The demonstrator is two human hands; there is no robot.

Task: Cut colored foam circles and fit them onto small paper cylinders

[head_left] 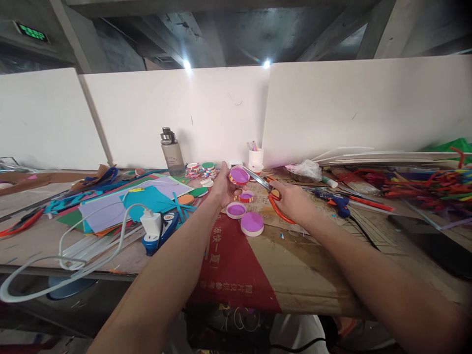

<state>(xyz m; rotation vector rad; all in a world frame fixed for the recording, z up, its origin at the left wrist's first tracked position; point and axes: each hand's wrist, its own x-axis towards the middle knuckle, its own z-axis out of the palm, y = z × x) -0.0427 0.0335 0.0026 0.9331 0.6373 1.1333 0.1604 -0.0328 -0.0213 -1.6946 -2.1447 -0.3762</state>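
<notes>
My left hand (223,189) grips a small round paper cup piece (239,176) with a purple disc inside and a red-and-yellow patterned side. In my right hand (289,196) are scissors (260,181) with orange handles, their blades pointing at the edge of that piece. Whether the blades touch it, I cannot tell. Just below my hands lie a patterned ring with purple inside (246,196), a shallow white-rimmed cup piece (236,210) with a purple inside, and a white round piece topped by a purple disc (252,223). They rest on a flattened cardboard sheet (295,265).
Coloured paper sheets (110,206) and a blue power socket with a white charger (153,226) are at the left. A water bottle (171,152) and stacked paper cups (255,158) stand behind. On the right are a blue glue gun (337,202) and a black phone-like slab (427,241).
</notes>
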